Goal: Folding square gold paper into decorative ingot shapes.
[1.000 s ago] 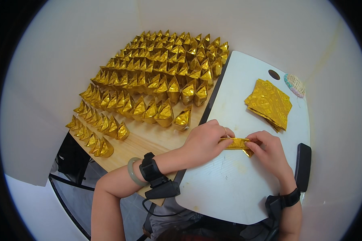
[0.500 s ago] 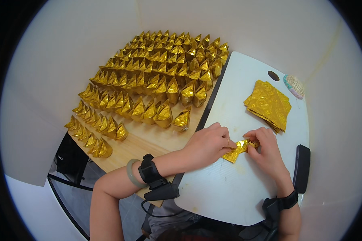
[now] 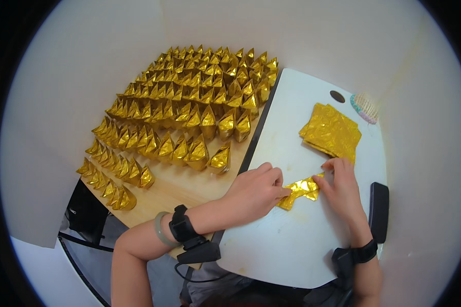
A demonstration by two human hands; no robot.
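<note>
A partly folded strip of gold foil paper (image 3: 303, 188) lies low over the white board, with flaps spreading at both ends. My left hand (image 3: 257, 192) pinches its left end between thumb and curled fingers. At the other end, my right hand (image 3: 343, 190) has its thumb on the foil and its bent fingers around the corner; exactly how the fingertips grip is partly hidden. Just beyond my right hand sits a stack of gold foil sheets (image 3: 330, 129), slightly fanned.
Rows of folded gold foil ingots (image 3: 189, 110) cover much of the wooden table (image 3: 174, 190) at left. A pincushion-like woven oval (image 3: 364, 108) and a dark oblong object (image 3: 378, 212) lie along the right edge of the white board (image 3: 276, 250). White walls enclose the back and sides.
The foil strip shows more of its length between my hands, and a flap now spreads near its right end. My hands have moved slightly apart. The whole view has shifted a little.
</note>
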